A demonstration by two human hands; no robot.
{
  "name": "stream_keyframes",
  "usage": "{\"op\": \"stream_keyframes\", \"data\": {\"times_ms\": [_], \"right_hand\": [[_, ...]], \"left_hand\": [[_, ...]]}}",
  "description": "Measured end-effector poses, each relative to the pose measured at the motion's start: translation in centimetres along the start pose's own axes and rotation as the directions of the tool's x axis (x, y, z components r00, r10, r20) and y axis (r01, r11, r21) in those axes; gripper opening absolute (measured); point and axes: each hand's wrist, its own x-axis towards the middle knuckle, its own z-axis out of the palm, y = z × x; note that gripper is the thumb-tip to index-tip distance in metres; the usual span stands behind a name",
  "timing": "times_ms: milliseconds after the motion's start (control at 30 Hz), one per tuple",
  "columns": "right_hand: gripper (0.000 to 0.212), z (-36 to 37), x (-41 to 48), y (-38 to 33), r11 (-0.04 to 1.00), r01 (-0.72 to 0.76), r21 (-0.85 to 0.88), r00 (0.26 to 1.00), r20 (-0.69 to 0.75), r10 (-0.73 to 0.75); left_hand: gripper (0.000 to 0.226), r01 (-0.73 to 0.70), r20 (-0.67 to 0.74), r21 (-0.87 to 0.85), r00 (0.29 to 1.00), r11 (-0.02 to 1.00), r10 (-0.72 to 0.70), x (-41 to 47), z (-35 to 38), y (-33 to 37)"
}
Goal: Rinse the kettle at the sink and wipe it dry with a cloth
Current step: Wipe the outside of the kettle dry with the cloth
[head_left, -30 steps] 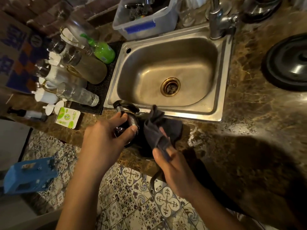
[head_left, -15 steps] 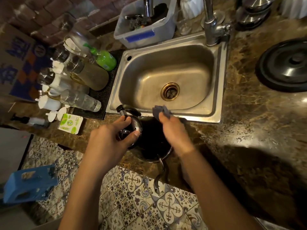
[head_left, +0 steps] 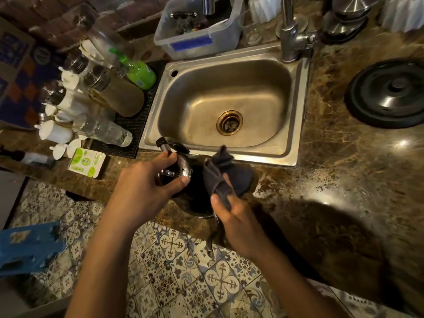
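- Head view: the kettle [head_left: 195,198] stands on the tabletop [head_left: 344,180] at its front edge, just in front of the sink [head_left: 296,125], whose basin looks dry with no water running; I judge the rinse done and the wiping under way.
- The left hand [head_left: 146,187] is closed over the kettle's lid [head_left: 179,168], probably to steady the body against the rubbing.
- The right hand [head_left: 236,221] pinches the dark cloth [head_left: 220,177], which drapes over the kettle's right side; holding it bunched lets the fingers press it to the curved wall.
- The kettle's handle [head_left: 169,143] rises toward the sink rim, clear of both hands.
- Bottles [head_left: 103,106] crowd the tabletop's left end, well apart.
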Motion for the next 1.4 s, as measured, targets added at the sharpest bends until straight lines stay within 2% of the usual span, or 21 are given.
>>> {"op": "stream_keyframes", "data": {"times_ms": [100,200,300,433,567,667,733,800,900,967,1000,1133,1267,1400], "right_hand": [[0.027,1.8,-1.7,2.0,0.993,-0.058,0.104,0.997,-0.041,0.063],[0.021,2.5,-2.4,1.5,0.97,-0.103,0.222,0.987,-0.095,0.126],[0.013,2.6,-2.7,0.0,0.934,-0.15,0.323,0.981,-0.068,0.181],[0.015,3.7,-2.8,-0.7,0.968,-0.087,0.237,0.995,-0.029,0.097],[0.046,5.1,-0.8,-1.9,0.989,0.042,0.143,0.995,-0.097,-0.028],[0.047,4.5,1.9,-2.7,0.997,0.054,0.063,0.988,-0.146,-0.045],[0.063,3.0,4.0,-3.4,1.0,0.012,0.017,0.989,-0.148,-0.009],[0.068,1.3,5.8,-3.9,0.997,-0.08,-0.011,0.987,-0.137,0.078],[0.09,-0.1,7.4,-2.4,0.988,-0.155,0.001,0.974,-0.166,0.153],[0.093,-0.4,7.7,-0.4,0.982,-0.183,0.037,0.963,-0.194,0.186],[0.09,-0.3,7.1,-0.5,0.98,-0.196,0.042,0.957,-0.211,0.2],[0.053,0.6,3.6,-1.3,0.988,-0.144,0.054,0.957,-0.247,0.153],[0.052,3.3,0.5,-0.7,0.974,-0.183,0.133,0.942,-0.259,0.213],[0.052,5.3,-0.3,-1.7,0.924,-0.226,0.307,0.925,-0.229,0.302]], "left_hand": [[0.064,0.001,0.005,-0.008,1.0,1.0,-0.001,-0.1,-0.1,-0.1],[0.065,-0.001,0.014,-0.039,1.0,0.999,0.002,-0.2,-0.2,-0.4],[0.065,-0.024,0.01,-0.03,1.0,0.999,0.024,0.0,-0.3,-0.6],[0.064,-0.044,0.007,0.0,0.999,0.999,0.044,0.1,-0.2,-0.7],[0.063,-0.055,0.012,-0.006,0.998,0.998,0.055,0.3,-0.1,-1.1],[0.064,-0.051,0.011,-0.015,0.999,0.999,0.051,0.5,-0.1,-1.2],[0.064,-0.045,0.008,-0.033,0.999,0.998,0.045,0.5,0.0,-1.2],[0.064,-0.036,0.005,-0.046,0.999,0.998,0.037,0.4,0.0,-1.1],[0.064,-0.018,0.015,-0.051,1.0,0.999,0.018,0.4,0.0,-1.1],[0.064,-0.011,0.022,-0.057,1.0,0.998,0.013,0.4,0.0,-1.1],[0.064,-0.009,0.026,-0.061,1.0,0.998,0.011,0.4,-0.1,-1.0],[0.064,-0.015,0.026,-0.056,1.0,0.998,0.017,0.2,-0.2,-0.8],[0.063,-0.016,0.035,-0.041,0.999,0.999,0.017,0.2,-0.3,-0.6],[0.064,-0.029,0.033,-0.027,0.999,0.999,0.03,0.1,-0.3,-0.6]]}}
